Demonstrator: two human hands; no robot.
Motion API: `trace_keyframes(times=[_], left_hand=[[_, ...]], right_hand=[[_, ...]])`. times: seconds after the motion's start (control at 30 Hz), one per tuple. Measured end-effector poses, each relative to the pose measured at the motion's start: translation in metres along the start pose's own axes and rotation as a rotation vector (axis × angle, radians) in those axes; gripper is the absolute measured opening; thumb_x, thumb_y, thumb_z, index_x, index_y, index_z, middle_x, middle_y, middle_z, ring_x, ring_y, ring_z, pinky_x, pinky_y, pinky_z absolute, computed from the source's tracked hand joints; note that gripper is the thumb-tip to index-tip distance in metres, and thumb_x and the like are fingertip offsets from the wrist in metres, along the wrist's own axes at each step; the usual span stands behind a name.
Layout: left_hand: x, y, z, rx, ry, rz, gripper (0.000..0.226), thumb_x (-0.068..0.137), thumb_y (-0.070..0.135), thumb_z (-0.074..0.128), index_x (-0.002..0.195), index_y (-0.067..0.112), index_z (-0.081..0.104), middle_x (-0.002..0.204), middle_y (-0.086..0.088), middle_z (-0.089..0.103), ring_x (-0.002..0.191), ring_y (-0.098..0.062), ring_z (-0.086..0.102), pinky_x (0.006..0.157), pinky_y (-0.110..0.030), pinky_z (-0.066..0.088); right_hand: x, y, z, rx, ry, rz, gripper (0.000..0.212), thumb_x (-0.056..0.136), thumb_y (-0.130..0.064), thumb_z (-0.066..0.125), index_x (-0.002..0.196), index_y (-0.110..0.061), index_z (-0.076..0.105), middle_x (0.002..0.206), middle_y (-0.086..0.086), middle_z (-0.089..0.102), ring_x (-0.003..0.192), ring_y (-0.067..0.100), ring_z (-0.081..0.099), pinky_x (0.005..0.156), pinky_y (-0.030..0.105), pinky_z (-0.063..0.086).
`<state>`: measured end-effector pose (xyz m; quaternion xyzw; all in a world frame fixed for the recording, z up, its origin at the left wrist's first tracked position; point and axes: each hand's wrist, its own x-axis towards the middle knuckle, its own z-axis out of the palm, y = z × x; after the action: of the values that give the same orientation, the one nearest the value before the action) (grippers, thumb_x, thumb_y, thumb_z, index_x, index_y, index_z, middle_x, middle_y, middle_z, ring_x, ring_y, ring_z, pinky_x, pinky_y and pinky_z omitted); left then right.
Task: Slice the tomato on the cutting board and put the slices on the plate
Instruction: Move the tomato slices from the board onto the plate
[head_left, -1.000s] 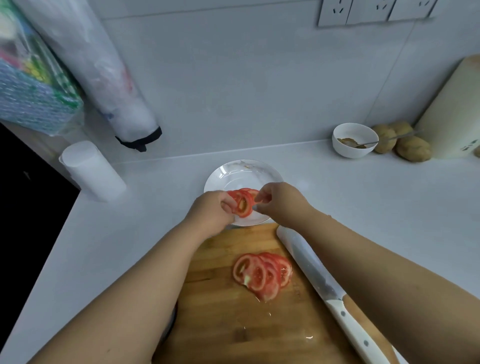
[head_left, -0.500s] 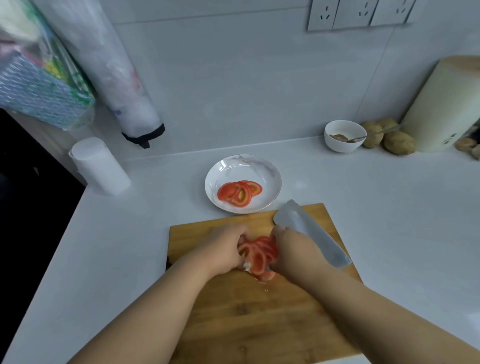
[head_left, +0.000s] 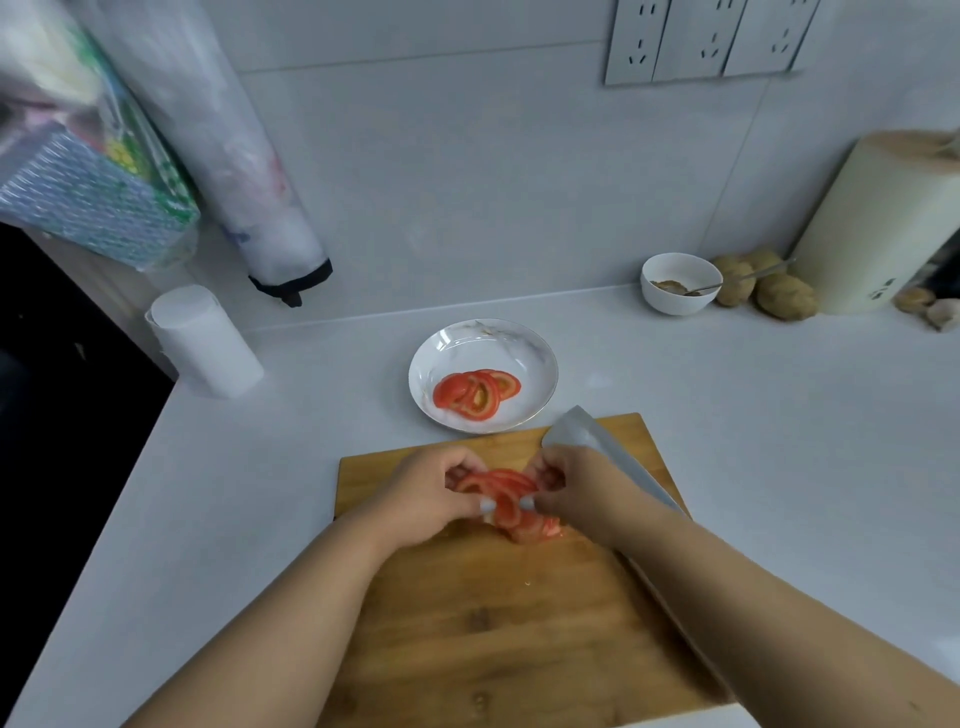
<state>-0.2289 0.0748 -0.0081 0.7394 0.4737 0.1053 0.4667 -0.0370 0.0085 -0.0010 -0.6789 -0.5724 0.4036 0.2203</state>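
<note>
Tomato slices (head_left: 511, 499) are cut; some already lie on the plate (head_left: 540, 353). Left hand (head_left: 423, 499) and right hand (head_left: 576, 488) each pinch the remaining stack on the cutting board (head_left: 467, 623), not yet moved.

The white countertop (head_left: 727, 441) carries a wooden cutting board (head_left: 467, 623), marbled plate (head_left: 530, 348), small bowl (head_left: 675, 301), potatoes (head_left: 784, 297) and paper roll (head_left: 208, 343).

The cutting board (head_left: 467, 623) lies nearest; the plate (head_left: 524, 353) sits just beyond its far edge, slices (head_left: 475, 391) in it. Knife (head_left: 597, 441) on the board's right; bowl (head_left: 675, 301) and potatoes (head_left: 784, 296) far right
</note>
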Motion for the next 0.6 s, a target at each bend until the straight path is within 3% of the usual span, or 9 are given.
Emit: trace_keyframes(times=[0.1, 0.2, 0.33, 0.43, 0.5, 0.6], left_hand=[[0.015, 0.016, -0.017, -0.117, 0.089, -0.016, 0.026, 0.075, 0.021, 0.077, 0.099, 0.022, 0.066, 0.091, 0.001, 0.071, 0.081, -0.014, 0.067, 0.069, -0.026, 0.054], [0.038, 0.028, -0.028, -0.212, 0.165, -0.052, 0.024, 0.079, 0.014, 0.074, 0.101, 0.015, 0.065, 0.090, -0.006, 0.070, 0.074, -0.017, 0.067, 0.061, -0.024, 0.052], [0.076, 0.032, -0.032, -0.244, 0.262, -0.126, 0.017, 0.082, 0.006, 0.069, 0.098, 0.008, 0.064, 0.085, -0.005, 0.068, 0.067, -0.013, 0.065, 0.058, -0.020, 0.052], [0.102, 0.031, -0.039, -0.242, 0.335, -0.182, 0.011, 0.084, 0.004, 0.064, 0.092, 0.012, 0.066, 0.078, -0.005, 0.067, 0.055, -0.014, 0.061, 0.060, -0.026, 0.053], [0.118, 0.027, -0.047, -0.261, 0.413, -0.215, 0.011, 0.084, 0.005, 0.064, 0.084, 0.016, 0.066, 0.073, -0.004, 0.066, 0.053, -0.017, 0.061, 0.067, -0.031, 0.055], [0.139, 0.022, -0.056, -0.365, 0.512, -0.277, 0.017, 0.085, 0.005, 0.064, 0.076, 0.019, 0.063, 0.078, -0.007, 0.068, 0.059, -0.022, 0.065, 0.074, -0.036, 0.057]], right_hand=[[0.022, -0.011, -0.020, 0.144, 0.059, 0.000, 0.007, 0.085, -0.018, 0.073, 0.083, -0.017, 0.066, 0.074, -0.001, 0.066, 0.065, 0.012, 0.060, 0.065, 0.030, 0.053], [0.052, -0.020, -0.033, 0.222, 0.089, 0.010, 0.004, 0.089, -0.012, 0.067, 0.089, -0.009, 0.065, 0.076, 0.006, 0.063, 0.064, 0.013, 0.057, 0.059, 0.026, 0.050], [0.096, -0.022, -0.045, 0.123, 0.107, 0.026, 0.002, 0.091, -0.011, 0.062, 0.091, -0.009, 0.062, 0.081, 0.007, 0.062, 0.071, 0.019, 0.057, 0.057, 0.024, 0.046], [0.125, -0.021, -0.055, -0.047, 0.089, 0.062, 0.009, 0.094, -0.012, 0.058, 0.095, -0.007, 0.066, 0.075, 0.002, 0.059, 0.063, 0.013, 0.050, 0.057, 0.021, 0.040], [0.139, -0.020, -0.058, -0.207, 0.058, 0.074, 0.021, 0.095, -0.012, 0.055, 0.105, 0.001, 0.068, 0.092, 0.012, 0.069, 0.073, 0.018, 0.052, 0.064, 0.026, 0.046], [0.154, -0.019, -0.060, -0.367, 0.027, 0.083, 0.026, 0.096, -0.012, 0.052, 0.113, 0.000, 0.067, 0.116, 0.018, 0.067, 0.092, 0.025, 0.058, 0.086, 0.035, 0.049]])
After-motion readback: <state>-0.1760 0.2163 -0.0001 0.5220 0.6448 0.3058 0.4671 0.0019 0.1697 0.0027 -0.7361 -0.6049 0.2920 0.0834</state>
